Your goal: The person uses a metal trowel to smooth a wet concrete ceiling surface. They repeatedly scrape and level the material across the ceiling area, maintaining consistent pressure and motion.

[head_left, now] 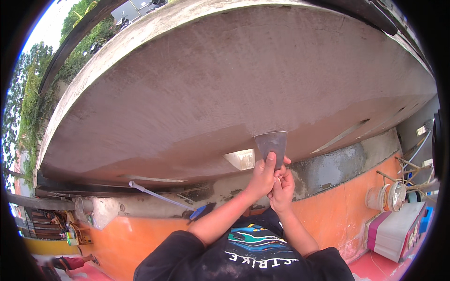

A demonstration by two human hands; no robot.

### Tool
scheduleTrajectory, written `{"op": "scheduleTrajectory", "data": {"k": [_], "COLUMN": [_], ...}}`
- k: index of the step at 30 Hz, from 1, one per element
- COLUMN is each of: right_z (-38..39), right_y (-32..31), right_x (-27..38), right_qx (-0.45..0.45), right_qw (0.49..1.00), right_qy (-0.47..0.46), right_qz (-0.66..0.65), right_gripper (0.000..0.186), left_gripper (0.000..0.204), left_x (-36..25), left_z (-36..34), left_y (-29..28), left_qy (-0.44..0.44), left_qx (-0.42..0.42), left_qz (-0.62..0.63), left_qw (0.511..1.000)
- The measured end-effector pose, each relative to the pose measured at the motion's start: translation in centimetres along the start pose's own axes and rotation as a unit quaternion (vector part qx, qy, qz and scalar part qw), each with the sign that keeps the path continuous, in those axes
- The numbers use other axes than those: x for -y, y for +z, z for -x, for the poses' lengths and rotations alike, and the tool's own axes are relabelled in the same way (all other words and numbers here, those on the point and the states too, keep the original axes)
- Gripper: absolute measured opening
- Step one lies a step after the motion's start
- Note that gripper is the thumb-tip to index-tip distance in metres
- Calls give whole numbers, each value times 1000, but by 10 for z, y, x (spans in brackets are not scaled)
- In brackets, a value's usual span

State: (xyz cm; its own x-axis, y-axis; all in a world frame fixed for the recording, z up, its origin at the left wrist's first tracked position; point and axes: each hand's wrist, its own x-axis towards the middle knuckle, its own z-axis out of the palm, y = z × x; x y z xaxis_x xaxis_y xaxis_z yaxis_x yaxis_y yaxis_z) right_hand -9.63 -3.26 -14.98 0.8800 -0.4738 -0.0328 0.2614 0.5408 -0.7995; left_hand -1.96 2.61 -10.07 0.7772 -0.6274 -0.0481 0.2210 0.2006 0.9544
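A putty knife [273, 143] with a wide grey blade is held up against the smooth grey plastered wall [201, 89], its broad edge at the surface. My left hand [263, 179] grips it low down, thumb pressed flat on the blade; the handle is hidden by my fingers. Close against the left hand, my right hand [282, 189] is closed with its fingers pinched together. Whatever is between those fingers is too small to make out. Just left of the blade, a bright rectangular opening [241, 159] pierces the wall. The plaster around the blade is darker than higher up.
A broom [199, 211] with a pale handle and blue head leans at the left. Below the wall runs a wet grey ledge [328, 168] above an orange surface [145, 234]. Buckets [376, 197] and a grey-and-magenta box [396, 229] stand right. Another person's leg [77, 261] shows lower left.
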Motion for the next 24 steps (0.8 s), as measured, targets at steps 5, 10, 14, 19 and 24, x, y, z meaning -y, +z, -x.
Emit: {"op": "scheduleTrajectory", "data": {"k": [5,10,14,19,24], "right_z": [-25,-17,17,23,-10], "right_y": [30,24,-19,-60,-47], "right_x": [23,23,0,9,60], "right_qx": [79,103,145,181,307], "right_qw": [996,994,984,978,936], "right_qy": [-50,15,80,90,66], "right_qz": [4,-18,61,54,162], "right_gripper": [16,16,30,58,67], "left_gripper": [63,66,69,47,29], "left_x": [-50,-57,-23,7,11], "left_z": [-7,0,23,45,63], "left_y": [-7,-8,-13,-8,19], "left_qy": [117,65,-93,-52,-37], "left_qx": [14,18,26,10,-16], "left_qz": [-7,-41,-31,18,87], "left_qw": [993,997,995,998,995]}}
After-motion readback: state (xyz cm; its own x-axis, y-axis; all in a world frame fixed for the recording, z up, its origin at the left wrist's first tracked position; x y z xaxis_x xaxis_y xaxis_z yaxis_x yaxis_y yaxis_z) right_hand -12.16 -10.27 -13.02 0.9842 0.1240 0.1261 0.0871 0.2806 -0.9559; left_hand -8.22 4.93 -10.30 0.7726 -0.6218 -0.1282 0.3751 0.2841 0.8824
